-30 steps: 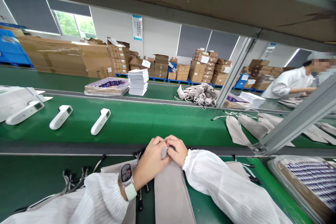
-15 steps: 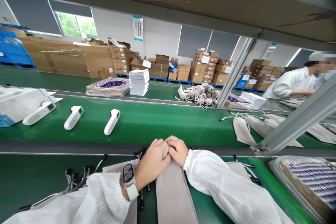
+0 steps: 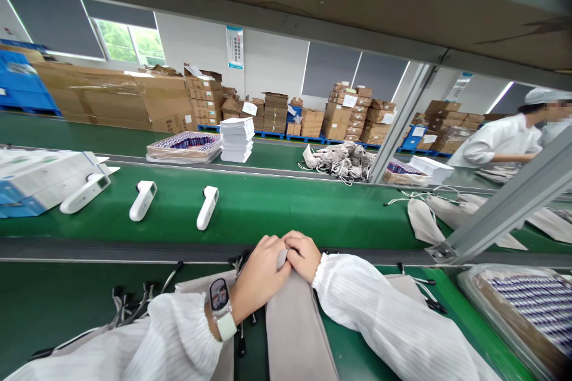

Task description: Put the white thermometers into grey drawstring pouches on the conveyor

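Stacked cardboard cartons [image 3: 111,98] fill the far wall of a packing hall, and in front of them a green conveyor belt [image 3: 277,208] runs left to right across the whole view, far enough from the person that items lie on it within arm's reach but clear of the near green worktop [image 3: 62,297]. On the belt's left, 3 white handheld devices [image 3: 143,200] lie spaced apart in a row beside printed boxes [image 3: 31,181], while grey drawstring pouches [image 3: 424,223] lie on its right, near a co-worker in white [image 3: 496,140]. A tray of wrapped small items [image 3: 531,309] sits at the near right. Flat on the near worktop lies a grey pouch [image 3: 295,327], its mouth pointing away from the person. The left hand [image 3: 259,277] and right hand [image 3: 304,256] meet at that far end, fingers curled and pinching the pouch's top edge between them, seemingly to work its opening. Black cords [image 3: 134,300] lie just to the left.
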`<state>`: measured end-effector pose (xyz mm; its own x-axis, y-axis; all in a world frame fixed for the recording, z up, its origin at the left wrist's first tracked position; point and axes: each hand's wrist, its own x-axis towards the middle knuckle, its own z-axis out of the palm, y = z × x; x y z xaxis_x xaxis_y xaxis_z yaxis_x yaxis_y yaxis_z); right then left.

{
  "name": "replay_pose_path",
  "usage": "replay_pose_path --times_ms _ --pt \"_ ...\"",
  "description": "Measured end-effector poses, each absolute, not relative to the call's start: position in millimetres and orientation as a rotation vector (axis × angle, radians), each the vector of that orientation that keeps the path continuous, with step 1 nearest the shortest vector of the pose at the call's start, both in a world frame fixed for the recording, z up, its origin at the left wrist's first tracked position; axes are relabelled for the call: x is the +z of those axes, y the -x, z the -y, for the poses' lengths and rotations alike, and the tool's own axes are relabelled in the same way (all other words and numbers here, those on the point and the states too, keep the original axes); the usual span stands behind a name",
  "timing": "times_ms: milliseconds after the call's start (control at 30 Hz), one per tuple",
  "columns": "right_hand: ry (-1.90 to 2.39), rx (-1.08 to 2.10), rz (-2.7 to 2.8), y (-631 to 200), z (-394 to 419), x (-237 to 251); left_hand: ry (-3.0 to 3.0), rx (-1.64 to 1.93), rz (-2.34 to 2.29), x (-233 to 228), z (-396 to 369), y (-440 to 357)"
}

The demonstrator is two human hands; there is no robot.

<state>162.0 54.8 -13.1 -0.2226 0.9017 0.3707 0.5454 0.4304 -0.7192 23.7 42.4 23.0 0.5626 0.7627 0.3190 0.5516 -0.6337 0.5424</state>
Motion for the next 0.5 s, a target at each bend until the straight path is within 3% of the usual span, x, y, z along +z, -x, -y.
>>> replay_pose_path --times_ms 267,400,500 --pt "1.269 0.836 1.426 -184.6 -74.4 16.7 -2.544 0.723 -0.756 37.3 -30.7 -21.6" --pt "1.256 0.823 1.781 -146.2 -99.8 40.9 -2.636 0.647 -0.594 37.8 -24.7 -20.7" --pt "1.332 0.534 2.258 -94.4 -132.3 45.1 -2.670 0.607 -0.534 34.6 -25.1 -20.0"
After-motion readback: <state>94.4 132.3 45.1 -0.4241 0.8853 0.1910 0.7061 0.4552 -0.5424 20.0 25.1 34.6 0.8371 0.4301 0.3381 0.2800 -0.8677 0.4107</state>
